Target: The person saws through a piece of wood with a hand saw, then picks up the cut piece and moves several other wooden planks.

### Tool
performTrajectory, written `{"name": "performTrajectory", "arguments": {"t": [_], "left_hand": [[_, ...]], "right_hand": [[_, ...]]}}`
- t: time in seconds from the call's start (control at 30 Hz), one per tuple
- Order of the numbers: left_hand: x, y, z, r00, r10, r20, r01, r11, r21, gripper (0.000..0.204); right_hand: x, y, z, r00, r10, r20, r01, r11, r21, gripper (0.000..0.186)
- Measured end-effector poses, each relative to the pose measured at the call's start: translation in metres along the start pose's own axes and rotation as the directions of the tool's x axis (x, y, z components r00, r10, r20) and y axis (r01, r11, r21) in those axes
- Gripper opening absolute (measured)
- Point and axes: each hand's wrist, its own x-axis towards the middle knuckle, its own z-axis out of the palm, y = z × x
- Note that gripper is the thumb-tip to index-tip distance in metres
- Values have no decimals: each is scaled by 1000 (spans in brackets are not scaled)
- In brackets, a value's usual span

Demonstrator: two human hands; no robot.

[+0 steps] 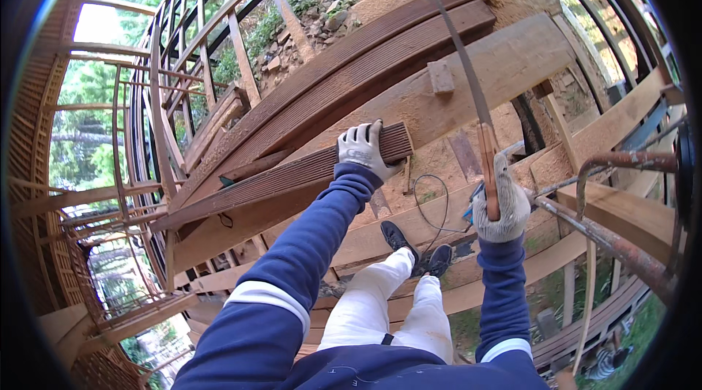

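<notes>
My left hand [365, 148], in a whitish work glove, grips a dark brown grooved deck board [292, 178] close to its cut end, fingers laid over the ridged top. In my right hand [504, 203], also gloved, is a handsaw [468, 68]. Its wooden handle is wrapped by my fingers, and the long narrow blade points away from me, apart from the held board. Two more grooved boards [358, 68] lie beyond it, strewn with sawdust. A small wood block [440, 77] rests on a wide plank [504, 61] beside the blade.
A black cable [417, 196] loops near my shoes [398, 236], and a blue object [472, 207] is partly hidden by my right hand. Rusty metal tubes [621, 236] stand at the right. Timber framing [197, 39] rises at the left, with rubble [292, 46] below it.
</notes>
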Motion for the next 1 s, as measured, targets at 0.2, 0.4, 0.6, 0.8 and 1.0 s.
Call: {"name": "performTrajectory", "arguments": {"t": [0.2, 0.4, 0.6, 0.8, 1.0], "left_hand": [[0, -12, 0, 1000, 26, 13, -24, 992, -123, 91], [1, -14, -3, 991, 44, 128, -21, 985, -174, 91], [5, -23, -7, 972, 83, 222, -35, 977, -212, 88], [9, -27, -16, 955, 98, 278, -21, 963, -268, 90], [9, -28, -11, 963, 110, 246, -32, 953, -302, 80]], "right_hand": [[116, 41, 47, 952, -200, 231, 255, 935, -245, 73], [171, 72, 60, 717, 100, 690, 376, 778, -503, 99], [208, 23, 75, 797, 261, 545, 126, 811, -572, 71], [189, -23, 164, 846, 428, 319, -170, 783, -598, 72], [174, 46, 175, 751, 570, 333, -652, 720, 237, 66]]}}
